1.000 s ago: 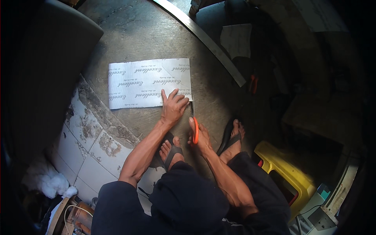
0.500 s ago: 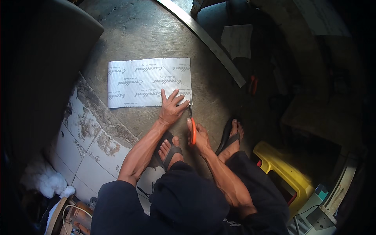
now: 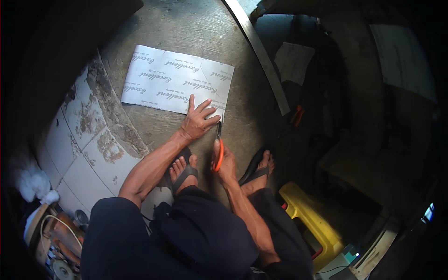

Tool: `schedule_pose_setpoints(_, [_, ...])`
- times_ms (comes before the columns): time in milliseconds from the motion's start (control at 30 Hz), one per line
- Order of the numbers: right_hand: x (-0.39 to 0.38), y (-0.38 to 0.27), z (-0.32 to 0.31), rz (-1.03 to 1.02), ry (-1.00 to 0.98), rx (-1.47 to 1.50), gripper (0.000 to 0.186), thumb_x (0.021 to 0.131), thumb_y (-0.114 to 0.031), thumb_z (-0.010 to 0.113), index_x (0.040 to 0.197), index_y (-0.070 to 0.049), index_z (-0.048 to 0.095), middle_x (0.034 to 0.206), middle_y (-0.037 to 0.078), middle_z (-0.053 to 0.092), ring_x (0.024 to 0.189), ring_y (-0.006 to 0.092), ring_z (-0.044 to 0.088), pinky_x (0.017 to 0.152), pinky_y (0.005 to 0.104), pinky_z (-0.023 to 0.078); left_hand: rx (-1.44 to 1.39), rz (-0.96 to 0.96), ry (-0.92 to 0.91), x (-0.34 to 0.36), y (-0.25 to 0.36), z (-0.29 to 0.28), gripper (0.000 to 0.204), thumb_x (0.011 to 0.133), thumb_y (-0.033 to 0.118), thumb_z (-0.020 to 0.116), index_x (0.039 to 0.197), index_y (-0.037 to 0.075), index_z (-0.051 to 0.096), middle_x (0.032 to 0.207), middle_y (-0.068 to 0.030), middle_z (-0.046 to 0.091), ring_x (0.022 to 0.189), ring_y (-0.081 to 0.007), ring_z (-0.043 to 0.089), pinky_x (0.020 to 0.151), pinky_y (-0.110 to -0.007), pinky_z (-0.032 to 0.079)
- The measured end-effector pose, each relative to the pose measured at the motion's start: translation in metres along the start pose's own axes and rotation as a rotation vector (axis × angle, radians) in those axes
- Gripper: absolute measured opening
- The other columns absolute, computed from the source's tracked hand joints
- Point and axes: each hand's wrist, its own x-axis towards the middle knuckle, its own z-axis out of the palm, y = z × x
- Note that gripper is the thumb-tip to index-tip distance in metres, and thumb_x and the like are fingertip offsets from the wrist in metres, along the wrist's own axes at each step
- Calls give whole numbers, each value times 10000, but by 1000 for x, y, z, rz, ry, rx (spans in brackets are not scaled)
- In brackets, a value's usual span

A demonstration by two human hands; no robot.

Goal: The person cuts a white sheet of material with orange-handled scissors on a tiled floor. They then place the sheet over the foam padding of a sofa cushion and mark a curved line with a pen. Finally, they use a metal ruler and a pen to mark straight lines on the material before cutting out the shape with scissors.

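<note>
A white sheet with grey printed lettering lies flat on the concrete floor in front of me. My left hand presses on its near right corner, fingers spread. In my right hand is a pair of scissors with orange handles and dark blades. The blades point away from me and meet the sheet's near edge by its right corner, just right of my left fingertips. How far the blades are parted is too small to tell.
A long metal strip lies right of the sheet. Beyond it are a pale sheet piece and an orange-handled tool in shadow. A yellow plastic stool stands near right. White tiles and white fluff are at left.
My view has turned and shifted, so the sheet now appears slanted and further up. Both hands keep their places at the sheet's corner, the scissors still in the right one.
</note>
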Motion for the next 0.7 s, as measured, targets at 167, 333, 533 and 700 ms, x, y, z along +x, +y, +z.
schedule_pose_setpoints(167, [7, -3, -3, 37, -13, 16, 518, 1010, -567, 600, 855, -74, 562, 634, 9, 513, 482, 113, 504, 442, 259, 414, -41, 4, -8, -3, -1, 0, 221, 839, 263, 781, 1056, 248, 746, 1187, 5, 694, 1364, -298, 542, 1145, -808, 153])
schedule_pose_setpoints(333, [10, -8, -3, 19, -34, 36, 521, 1020, -562, 584, 850, -69, 557, 626, 17, 508, 477, 127, 500, 445, 269, 413, -57, 0, -20, -5, 1, -3, 199, 859, 267, 772, 1056, 257, 751, 1210, 17, 696, 1353, -276, 555, 1152, -802, 153])
schedule_pose_setpoints(533, [7, -3, 2, -47, 9, -33, 524, 1028, -556, 570, 861, -59, 562, 627, 21, 506, 484, 128, 505, 447, 270, 413, -84, -22, -36, -7, 2, -3, 201, 855, 273, 779, 1055, 262, 764, 1219, 26, 704, 1345, -259, 564, 1158, -799, 150])
schedule_pose_setpoints(700, [13, -9, 2, -5, -6, 65, 517, 1033, -548, 565, 865, -58, 567, 628, 22, 501, 484, 124, 501, 444, 267, 414, -146, -23, -57, -7, 3, -9, 183, 871, 262, 790, 1051, 228, 791, 1216, 10, 726, 1352, -254, 565, 1185, -764, 107])
